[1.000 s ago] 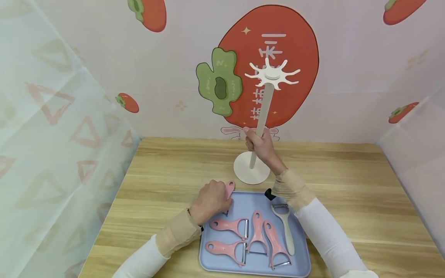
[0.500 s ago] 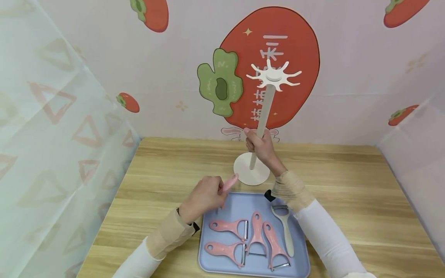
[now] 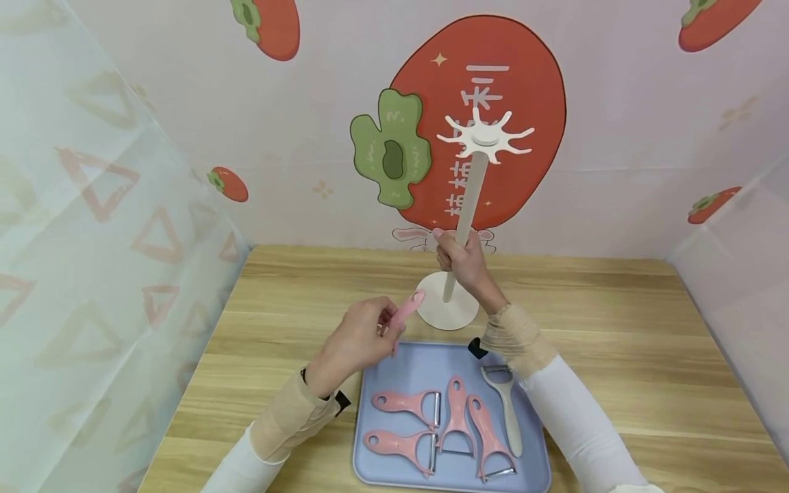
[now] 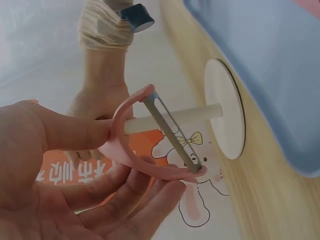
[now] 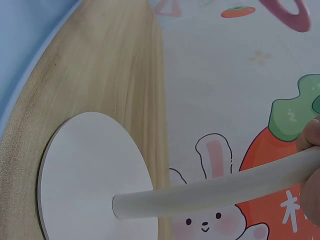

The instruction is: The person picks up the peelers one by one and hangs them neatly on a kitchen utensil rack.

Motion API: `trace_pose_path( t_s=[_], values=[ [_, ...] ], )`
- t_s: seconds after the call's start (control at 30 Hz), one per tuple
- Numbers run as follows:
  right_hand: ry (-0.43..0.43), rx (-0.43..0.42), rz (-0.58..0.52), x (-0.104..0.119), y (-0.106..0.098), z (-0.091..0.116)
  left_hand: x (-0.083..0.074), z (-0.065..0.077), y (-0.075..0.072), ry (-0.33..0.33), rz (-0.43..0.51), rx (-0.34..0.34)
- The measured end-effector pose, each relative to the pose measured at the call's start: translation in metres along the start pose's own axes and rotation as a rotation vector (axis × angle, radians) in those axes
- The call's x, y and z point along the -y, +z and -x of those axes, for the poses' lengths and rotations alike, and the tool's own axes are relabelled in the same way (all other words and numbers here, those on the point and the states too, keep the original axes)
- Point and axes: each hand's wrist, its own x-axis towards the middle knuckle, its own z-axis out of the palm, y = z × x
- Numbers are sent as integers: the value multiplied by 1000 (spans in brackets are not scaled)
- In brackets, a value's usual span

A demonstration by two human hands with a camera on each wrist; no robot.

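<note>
My left hand pinches a pink Y-shaped peeler between thumb and fingers, above the tray's far left corner. In the left wrist view the metal blade faces the camera, with the fingertips along the peeler's fork. The holed handle end shows at the top right of the right wrist view. My right hand grips the pole of a white stand, below its top ring of curved hooks. The stand's round base rests on the table, and no peeler hangs from the hooks.
A blue tray lies in front of the stand. In it are several pink peelers and one whitish peeler at the right. Patterned cloth walls enclose the wooden table at the back and sides.
My left hand has lifted the pink peeler off the tray's far left part and moved it up and forward, turning its handle toward the stand. The right hand stays on the pole.
</note>
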Motion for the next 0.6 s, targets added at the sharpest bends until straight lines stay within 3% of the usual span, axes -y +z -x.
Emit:
trace_pose_path(
  t_s=[0.27, 0.6],
  values=[
    [0, -6, 2, 1, 1, 2, -7, 1, -11, 62, 87, -63],
    [-3, -7, -4, -1, -1, -1, -9, -2, -45, 143, 243, -107]
  ],
)
